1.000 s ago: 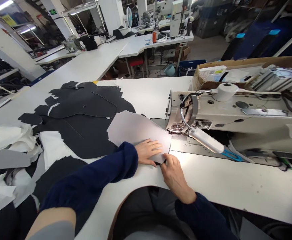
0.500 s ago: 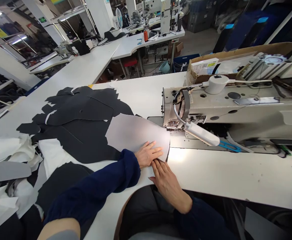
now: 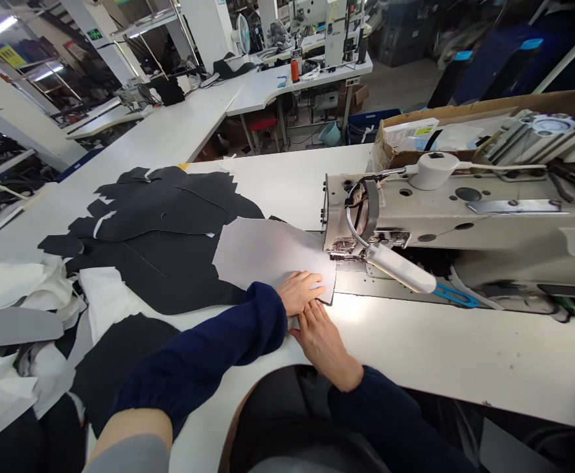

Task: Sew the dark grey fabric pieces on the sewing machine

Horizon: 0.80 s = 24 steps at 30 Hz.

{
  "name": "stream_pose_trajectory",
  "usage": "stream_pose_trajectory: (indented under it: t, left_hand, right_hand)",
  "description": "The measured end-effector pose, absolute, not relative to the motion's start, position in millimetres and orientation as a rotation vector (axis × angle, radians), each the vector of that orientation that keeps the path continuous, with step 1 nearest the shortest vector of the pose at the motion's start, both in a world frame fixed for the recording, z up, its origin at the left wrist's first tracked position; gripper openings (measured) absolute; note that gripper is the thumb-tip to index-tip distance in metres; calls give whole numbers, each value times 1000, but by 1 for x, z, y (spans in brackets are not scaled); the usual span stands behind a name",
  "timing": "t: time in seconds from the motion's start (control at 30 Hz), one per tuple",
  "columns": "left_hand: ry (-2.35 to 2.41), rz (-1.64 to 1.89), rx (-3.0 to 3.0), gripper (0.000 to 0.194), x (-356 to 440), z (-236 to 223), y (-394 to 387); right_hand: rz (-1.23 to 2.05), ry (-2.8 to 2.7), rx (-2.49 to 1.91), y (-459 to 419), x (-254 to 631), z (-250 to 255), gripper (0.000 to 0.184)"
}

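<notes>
A light grey fabric panel (image 3: 262, 249) lies flat on the white table, its right edge at the needle end of the sewing machine (image 3: 508, 233). A thin dark edge shows beneath the panel at its near right corner. My left hand (image 3: 299, 292) rests palm down on the panel, its fingers stretched toward the right edge. Just nearer to me, my right hand (image 3: 324, 341) lies with fingers extended over the panel's near edge, touching the left fingers, thumb apart. A white lamp (image 3: 400, 268) on a bendy neck lights the needle area.
Dark cut fabric pieces (image 3: 169, 256) are piled left of the panel. White and grey scraps (image 3: 21, 289) lie further left. Behind the machine stands a cardboard box (image 3: 386, 148) holding packets. A blue plastic tool (image 3: 457, 295) lies by the machine's arm.
Both hands have moved slightly away from me with the panel's near edge, and the panel's near right corner now sits closer to the machine. The view has shifted a little.
</notes>
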<state>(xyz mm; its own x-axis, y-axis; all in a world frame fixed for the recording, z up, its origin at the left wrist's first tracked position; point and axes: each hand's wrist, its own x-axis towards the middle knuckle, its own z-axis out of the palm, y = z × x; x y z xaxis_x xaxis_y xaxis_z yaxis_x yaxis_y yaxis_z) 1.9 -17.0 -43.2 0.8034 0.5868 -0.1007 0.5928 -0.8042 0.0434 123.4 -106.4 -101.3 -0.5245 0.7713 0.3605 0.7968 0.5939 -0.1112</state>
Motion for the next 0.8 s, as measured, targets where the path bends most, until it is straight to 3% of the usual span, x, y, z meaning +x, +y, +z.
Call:
stream_pose_trajectory:
  t: [0.8]
  left_hand:
    - [1085, -189, 2935, 25, 25, -41, 24]
  right_hand:
    - [-198, -2520, -1264, -56, 132, -102, 37]
